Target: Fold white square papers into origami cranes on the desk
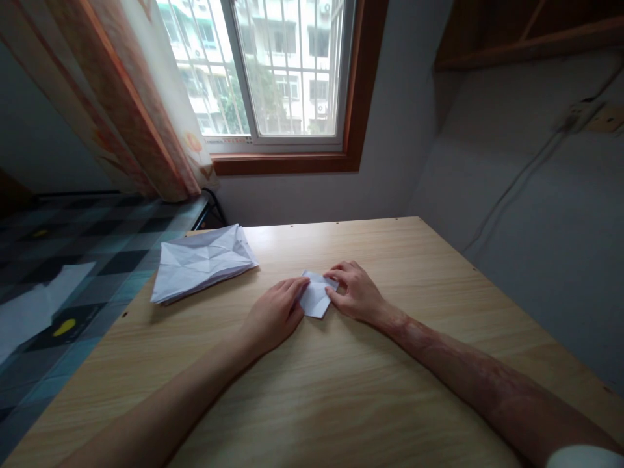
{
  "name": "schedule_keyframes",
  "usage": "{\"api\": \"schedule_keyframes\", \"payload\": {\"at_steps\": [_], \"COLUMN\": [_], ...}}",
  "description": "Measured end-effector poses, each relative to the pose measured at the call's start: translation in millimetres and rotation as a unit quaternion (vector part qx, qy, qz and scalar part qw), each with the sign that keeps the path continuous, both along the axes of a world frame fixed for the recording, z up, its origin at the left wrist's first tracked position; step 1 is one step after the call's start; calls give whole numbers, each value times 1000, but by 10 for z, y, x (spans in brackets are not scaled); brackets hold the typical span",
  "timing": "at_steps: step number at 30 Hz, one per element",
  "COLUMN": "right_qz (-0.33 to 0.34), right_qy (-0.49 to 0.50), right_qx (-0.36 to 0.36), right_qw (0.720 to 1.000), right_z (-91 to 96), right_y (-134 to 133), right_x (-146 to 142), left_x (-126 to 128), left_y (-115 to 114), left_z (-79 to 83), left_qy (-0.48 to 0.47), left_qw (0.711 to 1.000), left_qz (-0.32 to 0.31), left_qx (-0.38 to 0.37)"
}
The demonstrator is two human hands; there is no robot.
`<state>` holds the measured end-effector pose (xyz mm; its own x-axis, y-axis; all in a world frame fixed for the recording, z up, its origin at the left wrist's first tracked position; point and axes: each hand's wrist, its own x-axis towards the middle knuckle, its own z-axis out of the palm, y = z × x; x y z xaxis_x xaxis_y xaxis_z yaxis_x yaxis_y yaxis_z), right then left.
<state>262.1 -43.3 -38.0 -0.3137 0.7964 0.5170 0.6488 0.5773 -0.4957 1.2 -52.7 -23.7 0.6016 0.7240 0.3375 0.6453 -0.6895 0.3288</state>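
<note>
A small piece of folded white paper (314, 301) lies on the wooden table (312, 390) between my hands. At its left edge my left hand (279, 311) grips it, fingertips on top and the thumb low at the side. My right hand (357, 292) pinches the paper's right side between curled fingers and thumb, where a small flap stands up a little. Parts of the paper's edges are hidden under the fingers.
A stack of creased white paper sheets (205, 260) sits at the table's far left corner. Left of the table is a bed with a checked cover (121, 227), holding more white paper (34, 312). A window (292, 71) and a wall stand behind; a cable (511, 188) hangs right.
</note>
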Motion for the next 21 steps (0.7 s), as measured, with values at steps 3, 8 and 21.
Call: {"api": "schedule_keyframes", "payload": {"at_steps": [3,8,21], "right_qz": [-1,-4,-22], "right_qy": [7,15,0], "right_qx": [7,19,23], "right_qw": [1000,1000,999], "right_z": [-4,-23,11], "right_y": [3,16,-24], "right_x": [5,4,-11], "left_x": [5,3,10], "left_y": [-3,-4,-16], "left_z": [2,3,18], "left_qy": [-2,-6,-2], "left_qw": [1000,1000,1000], "left_qz": [0,-2,-3], "left_qx": [0,10,12]}}
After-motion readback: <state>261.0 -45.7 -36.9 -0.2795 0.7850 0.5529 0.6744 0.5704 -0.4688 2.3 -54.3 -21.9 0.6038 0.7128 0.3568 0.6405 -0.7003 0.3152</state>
